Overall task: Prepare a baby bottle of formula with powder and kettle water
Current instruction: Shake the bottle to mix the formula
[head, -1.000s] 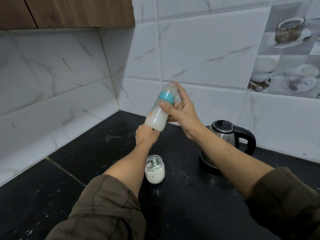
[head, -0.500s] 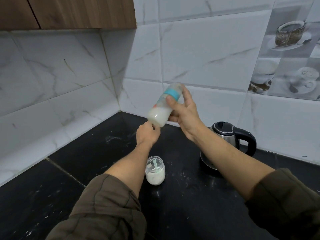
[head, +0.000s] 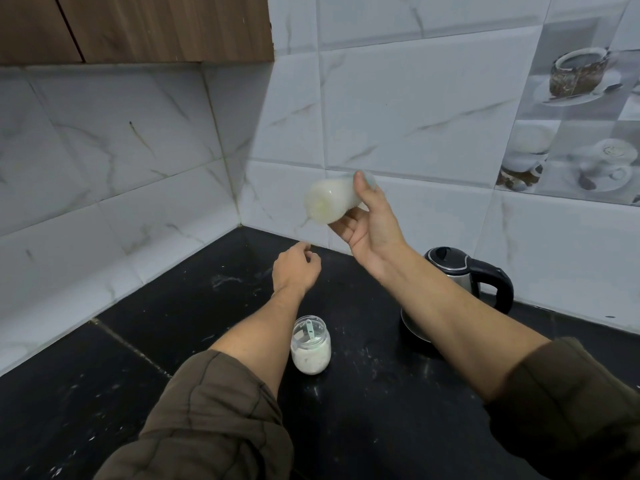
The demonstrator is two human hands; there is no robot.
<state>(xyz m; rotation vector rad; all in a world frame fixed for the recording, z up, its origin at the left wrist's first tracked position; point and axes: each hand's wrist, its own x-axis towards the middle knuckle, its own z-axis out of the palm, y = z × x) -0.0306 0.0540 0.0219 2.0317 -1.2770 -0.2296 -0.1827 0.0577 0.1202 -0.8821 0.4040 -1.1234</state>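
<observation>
My right hand (head: pixel 370 220) grips the baby bottle (head: pixel 329 202) in mid-air in front of the wall tiles. The bottle lies nearly on its side, its round base turned toward me and its cap end hidden behind my fingers; it holds milky white liquid. Below it and to the left, my left hand (head: pixel 294 270) hovers over the black counter with loosely curled fingers and holds nothing. A small glass jar of white powder (head: pixel 310 344) with a pale green scoop inside stands on the counter between my forearms. The steel kettle (head: pixel 460 275) with a black handle stands at the right.
The black stone counter (head: pixel 173 341) meets white marble-look tiled walls in a corner at the back. A wooden cabinet (head: pixel 138 27) hangs at upper left. Tiles with coffee-cup pictures (head: pixel 581 109) are at upper right.
The bottle has tipped from slanted-upright to nearly horizontal, base toward me. My left hand has come off the bottle's base and dropped lower.
</observation>
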